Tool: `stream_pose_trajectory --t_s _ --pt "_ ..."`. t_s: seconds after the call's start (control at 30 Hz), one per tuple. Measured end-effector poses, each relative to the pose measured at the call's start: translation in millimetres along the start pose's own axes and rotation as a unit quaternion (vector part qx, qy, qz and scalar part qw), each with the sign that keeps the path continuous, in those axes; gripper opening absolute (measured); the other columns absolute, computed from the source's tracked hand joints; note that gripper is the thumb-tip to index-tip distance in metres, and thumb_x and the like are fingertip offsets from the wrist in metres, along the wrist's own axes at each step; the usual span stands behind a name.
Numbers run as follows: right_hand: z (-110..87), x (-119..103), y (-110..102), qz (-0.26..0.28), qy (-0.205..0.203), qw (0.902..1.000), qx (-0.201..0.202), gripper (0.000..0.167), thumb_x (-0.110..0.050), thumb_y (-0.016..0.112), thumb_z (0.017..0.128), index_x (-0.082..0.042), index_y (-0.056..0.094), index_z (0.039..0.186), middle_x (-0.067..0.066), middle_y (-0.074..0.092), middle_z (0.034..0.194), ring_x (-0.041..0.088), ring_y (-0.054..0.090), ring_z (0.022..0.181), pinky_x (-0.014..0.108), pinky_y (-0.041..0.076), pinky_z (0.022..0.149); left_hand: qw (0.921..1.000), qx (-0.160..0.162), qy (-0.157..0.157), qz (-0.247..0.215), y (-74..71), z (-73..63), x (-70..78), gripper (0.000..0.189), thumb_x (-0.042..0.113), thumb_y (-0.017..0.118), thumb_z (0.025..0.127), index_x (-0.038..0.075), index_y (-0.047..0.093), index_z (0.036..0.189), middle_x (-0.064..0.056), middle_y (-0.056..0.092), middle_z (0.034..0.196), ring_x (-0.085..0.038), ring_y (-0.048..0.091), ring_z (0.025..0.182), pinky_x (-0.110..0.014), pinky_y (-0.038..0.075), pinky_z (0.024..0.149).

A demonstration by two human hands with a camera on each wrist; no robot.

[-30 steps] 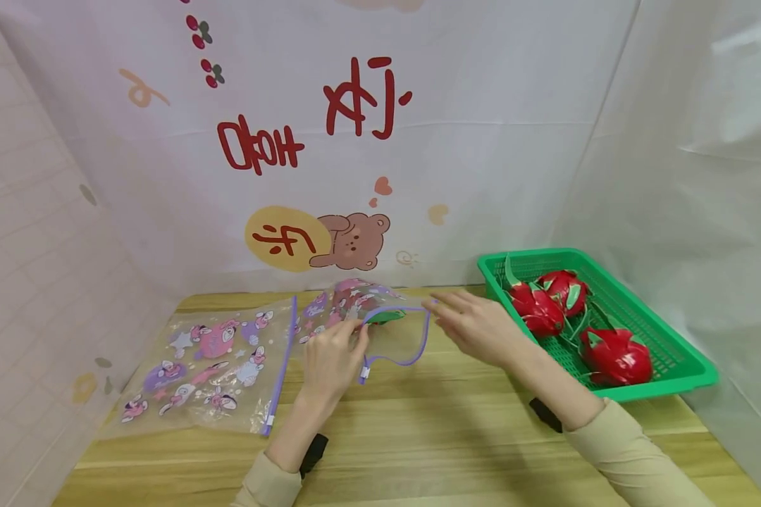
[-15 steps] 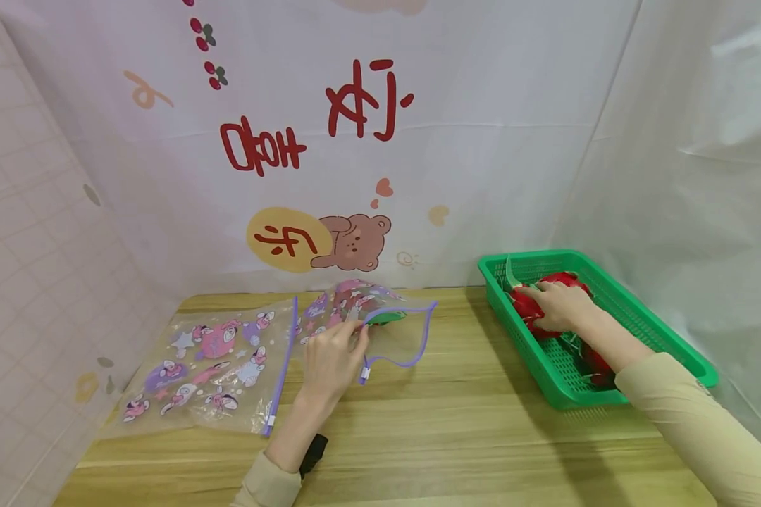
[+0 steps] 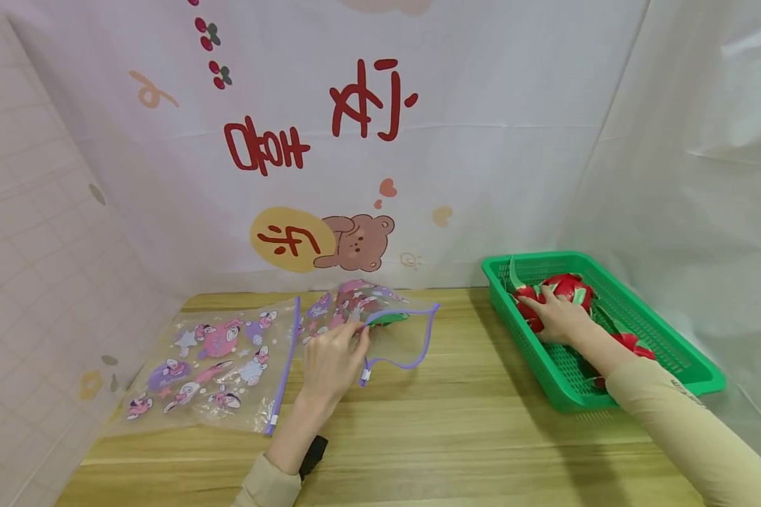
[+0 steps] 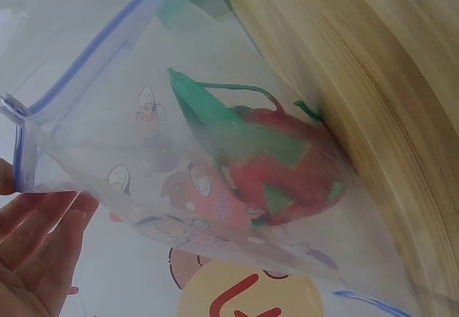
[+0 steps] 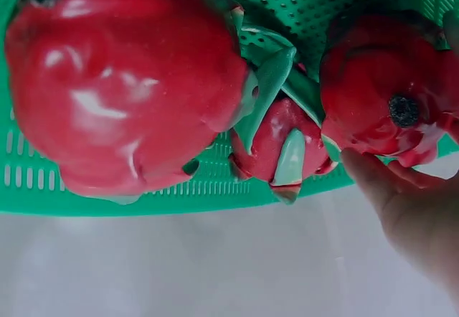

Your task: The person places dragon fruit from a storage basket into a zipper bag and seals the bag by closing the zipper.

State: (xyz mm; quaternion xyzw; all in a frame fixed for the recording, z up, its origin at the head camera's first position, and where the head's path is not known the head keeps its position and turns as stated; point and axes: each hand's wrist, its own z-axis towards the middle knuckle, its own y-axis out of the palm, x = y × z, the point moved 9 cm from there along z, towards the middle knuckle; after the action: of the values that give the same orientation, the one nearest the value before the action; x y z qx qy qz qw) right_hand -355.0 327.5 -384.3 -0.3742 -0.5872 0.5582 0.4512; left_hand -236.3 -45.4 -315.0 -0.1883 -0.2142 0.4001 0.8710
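My left hand [image 3: 332, 359] pinches the purple zip edge of a clear printed zip bag [image 3: 320, 310], whose mouth hangs open toward the right. Inside it lies a red dragon fruit [image 4: 280, 166] with green leaf tips, seen through the plastic in the left wrist view. Over at the green basket [image 3: 685, 345], my right hand [image 3: 564, 320] reaches in, its fingers around a dragon fruit [image 5: 380, 95] near the left side. The right wrist view has a fingertip against that fruit's red skin; part of the hand is cut off by the frame.
Another printed zip bag [image 3: 209, 366] lies flat on the wooden table [image 3: 431, 436] at the left. Two more dragon fruits sit in the basket, one at the back [image 3: 573, 285] and one nearer the front [image 3: 637, 345]. A white printed sheet [image 3: 482, 176] stands behind.
My right hand has left the bag's mouth and moved right, down into the basket onto a dragon fruit. My left hand keeps its pinch on the bag's edge.
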Motion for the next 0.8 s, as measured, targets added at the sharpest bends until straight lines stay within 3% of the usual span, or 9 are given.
stream_pose_trajectory --t_s 0.2,0.53,0.8 --pt "6.4 -1 4 -0.001 -0.001 1.0 0.005 0.068 -0.018 0.07 0.076 -0.007 0.043 0.137 0.039 0.038 0.126 0.051 0.052 0.089 0.051 0.052 0.051 1.0 0.0 0.001 -0.004 -1.3 -0.2 0.0 0.007 0.007 0.069 0.081 0.003 0.071 0.077 -0.007 0.072 0.068 -0.004 0.045 0.037 -0.005 0.025 0.039" --pt "12.6 3 11 0.002 0.031 0.9992 -0.026 0.067 -0.018 0.068 0.077 -0.005 0.042 0.137 0.041 0.038 0.123 0.053 0.053 0.088 0.056 0.052 0.056 1.0 0.007 0.0 0.0 -1.4 -1.2 -1.7 0.004 0.007 0.072 0.078 0.004 0.071 0.075 -0.005 0.071 0.066 0.0 0.034 0.038 -0.005 0.018 0.039" --pt "10.6 4 6 0.013 0.014 0.9998 -0.008 0.066 -0.016 0.069 0.074 -0.004 0.045 0.134 0.042 0.042 0.12 0.047 0.055 0.077 0.053 0.052 0.054 1.0 0.004 0.0 0.002 -0.7 -1.3 -2.1 0.004 0.007 0.072 0.078 0.004 0.07 0.075 -0.005 0.072 0.067 0.001 0.03 0.039 -0.006 0.016 0.039"
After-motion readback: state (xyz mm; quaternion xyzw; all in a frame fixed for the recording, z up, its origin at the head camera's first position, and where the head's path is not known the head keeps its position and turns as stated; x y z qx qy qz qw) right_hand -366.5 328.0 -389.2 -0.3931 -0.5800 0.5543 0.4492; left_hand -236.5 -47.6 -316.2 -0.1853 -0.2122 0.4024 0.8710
